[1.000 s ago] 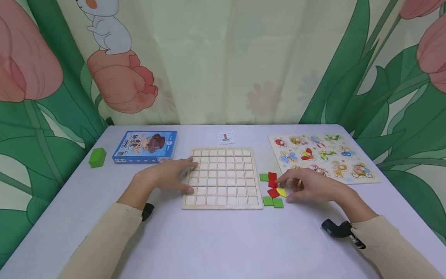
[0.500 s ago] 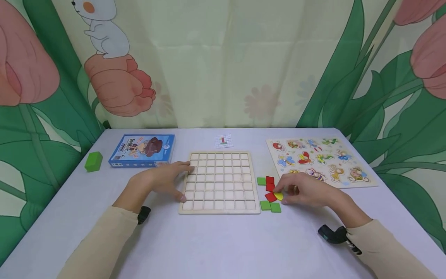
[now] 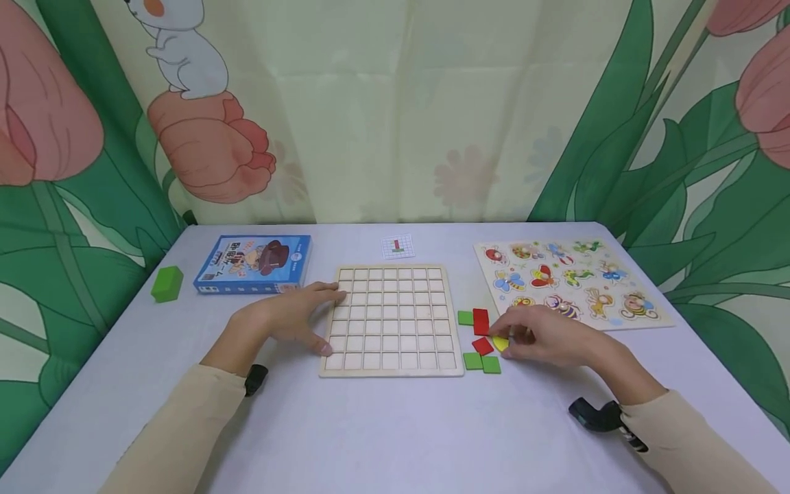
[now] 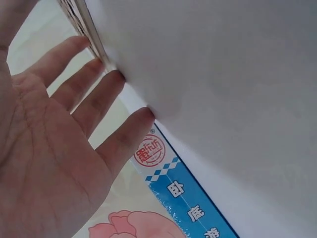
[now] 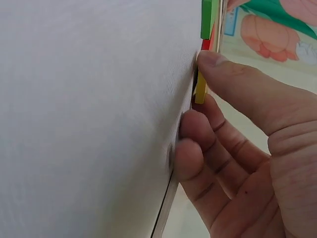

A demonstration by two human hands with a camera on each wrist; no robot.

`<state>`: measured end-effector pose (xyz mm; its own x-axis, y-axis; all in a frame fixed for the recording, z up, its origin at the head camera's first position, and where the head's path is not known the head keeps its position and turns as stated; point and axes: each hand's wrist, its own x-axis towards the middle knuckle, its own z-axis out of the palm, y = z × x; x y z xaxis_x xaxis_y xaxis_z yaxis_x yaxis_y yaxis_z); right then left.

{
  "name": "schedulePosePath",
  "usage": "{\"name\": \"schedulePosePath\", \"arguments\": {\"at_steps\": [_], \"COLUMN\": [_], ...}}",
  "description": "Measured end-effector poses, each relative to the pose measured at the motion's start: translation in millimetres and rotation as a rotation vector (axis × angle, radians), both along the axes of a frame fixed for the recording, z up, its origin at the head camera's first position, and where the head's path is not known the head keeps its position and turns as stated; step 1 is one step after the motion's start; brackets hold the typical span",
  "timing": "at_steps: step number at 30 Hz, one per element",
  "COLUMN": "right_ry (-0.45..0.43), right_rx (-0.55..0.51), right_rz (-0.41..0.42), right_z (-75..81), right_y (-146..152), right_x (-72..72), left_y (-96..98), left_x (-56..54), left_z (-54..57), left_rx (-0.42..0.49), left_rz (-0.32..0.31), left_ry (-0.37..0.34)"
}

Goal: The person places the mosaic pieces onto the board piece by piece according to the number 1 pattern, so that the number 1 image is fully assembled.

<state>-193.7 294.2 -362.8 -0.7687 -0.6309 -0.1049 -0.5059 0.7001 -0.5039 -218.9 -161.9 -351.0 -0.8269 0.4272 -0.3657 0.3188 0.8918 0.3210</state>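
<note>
A pale wooden grid board (image 3: 391, 374) lies flat in the middle of the table. My left hand (image 3: 295, 317) rests along its left edge, fingers spread, thumb near the lower corner. In the left wrist view the fingers (image 4: 99, 101) are nearly straight. My right hand (image 3: 546, 334) pinches a yellow piece with a rounded edge (image 3: 500, 343) between thumb and forefinger, still low at the table. Around it lie red tiles (image 3: 481, 322) and green tiles (image 3: 473, 361), close to the board's right edge. In the right wrist view the yellow piece (image 5: 200, 89) stands partly behind the thumb.
A small pattern card (image 3: 398, 246) lies behind the board. A blue box (image 3: 253, 264) and a green block (image 3: 166, 284) stand at the left. On the right is an insect picture puzzle (image 3: 574, 281), its near edge by my right hand. A printed curtain hangs behind.
My right hand has moved slightly from beside the red tiles down to the yellow piece and now pinches it. The left hand stays at the board's edge. The head view shifted slightly.
</note>
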Motion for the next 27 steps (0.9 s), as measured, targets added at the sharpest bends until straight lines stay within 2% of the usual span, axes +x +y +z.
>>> {"name": "schedulePosePath", "arguments": {"at_steps": [7, 13, 20, 27], "right_ry": [0.017, 0.018, -0.011, 0.064], "right_rx": [-0.024, -0.076, -0.140, -0.204], "right_rz": [0.013, 0.010, -0.027, -0.054], "right_z": [5.0, 4.5, 0.9, 3.0], "right_y": [2, 4, 2, -6], "right_x": [0.0, 1.9, 4.9, -0.5], "left_y": [-1.8, -2.9, -6.0, -5.2], "left_x": [-3.0, -5.3, -3.0, -2.4], "left_z": [2.8, 4.0, -6.3, -10.2], "left_rx": [-0.003, 0.004, 0.018, 0.045], "left_rz": [0.013, -0.013, 0.003, -0.006], "left_ry": [0.014, 0.019, 0.007, 0.053]}}
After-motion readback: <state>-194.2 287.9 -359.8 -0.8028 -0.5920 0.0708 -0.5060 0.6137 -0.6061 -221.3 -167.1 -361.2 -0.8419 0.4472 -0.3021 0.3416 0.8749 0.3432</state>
